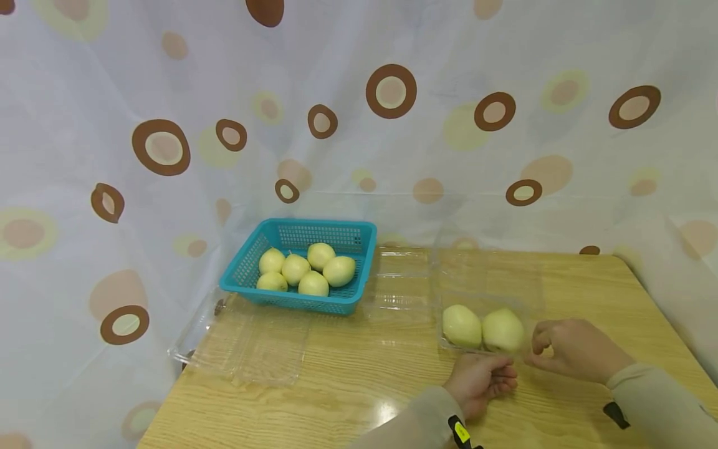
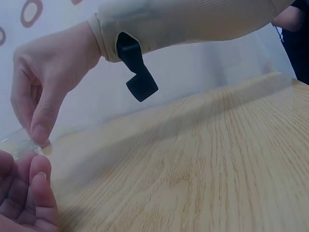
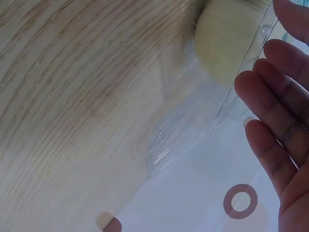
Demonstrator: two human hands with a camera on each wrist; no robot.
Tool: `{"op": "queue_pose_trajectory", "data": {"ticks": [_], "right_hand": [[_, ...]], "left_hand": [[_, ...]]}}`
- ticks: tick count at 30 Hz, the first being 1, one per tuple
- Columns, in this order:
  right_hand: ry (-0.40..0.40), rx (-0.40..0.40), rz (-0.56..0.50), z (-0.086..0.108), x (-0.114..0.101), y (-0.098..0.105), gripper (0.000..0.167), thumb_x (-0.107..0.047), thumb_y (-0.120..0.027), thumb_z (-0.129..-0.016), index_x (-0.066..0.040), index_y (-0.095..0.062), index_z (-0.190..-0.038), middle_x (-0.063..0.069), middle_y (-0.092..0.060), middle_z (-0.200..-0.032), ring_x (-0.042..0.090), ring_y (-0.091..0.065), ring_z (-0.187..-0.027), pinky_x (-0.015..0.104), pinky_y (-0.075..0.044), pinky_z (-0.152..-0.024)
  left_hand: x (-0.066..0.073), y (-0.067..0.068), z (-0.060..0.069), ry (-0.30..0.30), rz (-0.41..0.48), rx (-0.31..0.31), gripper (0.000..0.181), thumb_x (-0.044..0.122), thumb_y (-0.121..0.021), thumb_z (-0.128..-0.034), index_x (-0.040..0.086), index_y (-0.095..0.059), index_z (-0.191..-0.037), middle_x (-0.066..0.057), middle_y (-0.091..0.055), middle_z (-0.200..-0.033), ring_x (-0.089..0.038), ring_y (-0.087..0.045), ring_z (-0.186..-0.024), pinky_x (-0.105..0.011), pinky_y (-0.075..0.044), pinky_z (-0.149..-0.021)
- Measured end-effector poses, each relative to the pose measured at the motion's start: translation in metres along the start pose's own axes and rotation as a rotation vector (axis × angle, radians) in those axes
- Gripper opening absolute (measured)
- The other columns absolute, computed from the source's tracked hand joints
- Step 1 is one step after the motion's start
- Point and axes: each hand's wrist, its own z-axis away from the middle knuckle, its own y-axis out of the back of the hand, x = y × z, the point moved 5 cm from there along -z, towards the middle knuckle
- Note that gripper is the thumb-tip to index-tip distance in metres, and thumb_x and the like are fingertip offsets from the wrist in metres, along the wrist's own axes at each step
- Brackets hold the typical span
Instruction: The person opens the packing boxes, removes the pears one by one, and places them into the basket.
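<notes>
Two pale yellow-green round fruits (image 1: 462,326), perhaps pears or apples, sit side by side in the front half of a clear hinged plastic box (image 1: 482,299). Its lid stands folded back, away from me. My left hand (image 1: 483,381) is just in front of the box, palm turned up and fingers loosely bent, holding nothing visible. At the front right corner is my right hand (image 1: 578,349), with a gap between thumb and forefinger. In the right wrist view its relaxed fingers (image 3: 275,104) lie beside the box's rim and a fruit (image 3: 227,41); contact is unclear.
A blue plastic basket (image 1: 367,265) with several more of these fruits stands at the back left. Another open clear box (image 1: 269,349) lies in front of it, partly past the table's left edge. More clear plastic (image 1: 401,280) lies between basket and filled box. A patterned curtain (image 1: 348,75) hangs behind.
</notes>
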Motion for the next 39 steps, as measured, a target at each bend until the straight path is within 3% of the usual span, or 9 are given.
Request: {"op": "queue_pose_trajectory", "data": {"ticks": [5,12,18,22,26,39], "right_hand": [[0.081,0.001,0.039,-0.003,-0.009,0.000,0.021,-0.017,-0.084,-0.066,-0.027,-0.066,-0.064,-0.023,-0.046,-0.068,-0.012,-0.036,-0.055,0.011,-0.035,-0.045],[0.120,0.016,0.158,-0.009,-0.020,-0.005,0.036,-0.007,-0.072,-0.058,-0.030,-0.044,-0.054,-0.021,-0.026,-0.062,-0.009,-0.016,-0.053,0.012,-0.020,-0.043],[0.170,0.047,0.202,-0.011,-0.024,-0.009,0.038,-0.002,-0.068,-0.053,-0.026,-0.038,-0.053,-0.017,-0.024,-0.061,-0.005,-0.014,-0.055,0.013,-0.017,-0.043],[0.218,0.078,0.213,-0.010,-0.024,-0.012,0.026,-0.009,-0.049,-0.071,-0.025,-0.038,-0.054,-0.016,-0.025,-0.062,-0.004,-0.014,-0.057,0.013,-0.018,-0.044],[0.248,0.112,0.224,-0.009,-0.025,-0.013,0.032,-0.019,-0.023,-0.082,-0.023,-0.037,-0.054,-0.015,-0.025,-0.062,-0.004,-0.013,-0.058,0.014,-0.017,-0.045],[0.281,0.132,0.249,-0.009,-0.029,-0.013,0.040,-0.022,-0.017,-0.087,-0.021,-0.040,-0.055,-0.014,-0.027,-0.062,-0.003,-0.015,-0.057,0.014,-0.019,-0.043]], "left_hand": [[0.000,-0.002,-0.002,-0.023,-0.018,0.010,0.013,0.013,-0.071,-0.0841,0.000,-0.073,-0.083,-0.005,-0.067,-0.069,-0.011,-0.062,-0.057,-0.018,-0.047,-0.052],[0.000,-0.003,-0.003,-0.023,-0.025,0.045,0.012,0.010,-0.069,-0.0840,-0.001,-0.073,-0.083,-0.003,-0.065,-0.065,-0.009,-0.059,-0.053,-0.017,-0.045,-0.049],[0.001,-0.004,-0.002,-0.050,-0.044,0.115,0.011,0.010,-0.068,-0.0815,0.000,-0.073,-0.077,-0.002,-0.062,-0.060,-0.009,-0.057,-0.049,-0.016,-0.042,-0.045],[0.002,-0.005,0.000,-0.068,-0.056,0.182,0.010,0.008,-0.068,-0.0798,0.002,-0.071,-0.073,-0.001,-0.060,-0.057,-0.009,-0.055,-0.046,-0.016,-0.040,-0.043],[0.002,-0.008,0.002,-0.089,-0.057,0.233,0.009,0.005,-0.067,-0.0786,0.002,-0.070,-0.071,-0.001,-0.058,-0.054,-0.010,-0.054,-0.044,-0.016,-0.038,-0.042],[0.001,-0.006,0.001,-0.095,-0.060,0.241,0.010,0.004,-0.066,-0.0793,0.001,-0.069,-0.070,-0.001,-0.057,-0.053,-0.010,-0.053,-0.042,-0.016,-0.039,-0.041]]}}
